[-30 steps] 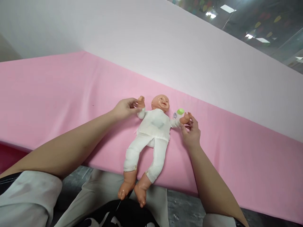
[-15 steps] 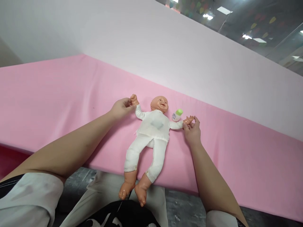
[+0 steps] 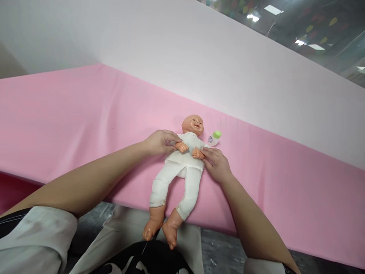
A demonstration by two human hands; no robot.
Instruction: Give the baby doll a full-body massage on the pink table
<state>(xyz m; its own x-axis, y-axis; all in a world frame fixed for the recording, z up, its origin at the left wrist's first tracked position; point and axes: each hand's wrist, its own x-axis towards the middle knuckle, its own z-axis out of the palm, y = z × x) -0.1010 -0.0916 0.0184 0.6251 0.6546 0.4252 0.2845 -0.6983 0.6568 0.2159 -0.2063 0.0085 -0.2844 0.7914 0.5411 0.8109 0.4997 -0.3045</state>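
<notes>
Bare pink sheet [image 3: 71,110] around doll [image 3: 182,163]

Pink-covered counter [image 3: 85,114], stretching wide from left to right. On it, flat on its back, a doll [image 3: 182,163] in white, feet hanging past the near edge. Just beside the head, a small green-capped bottle [image 3: 213,138], lying down.

Doll [image 3: 182,167] on bed [image 3: 71,121], bottle [image 3: 213,138] beside head

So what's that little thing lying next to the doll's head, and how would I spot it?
Start from the wide pink sheet and find the baby doll in white clothes lying on its back. Just beside its head, on the side of the person's right hand, lies a small bottle on its side, touched by neither hand. Its bright green cap is the only green thing on the sheet.
</notes>
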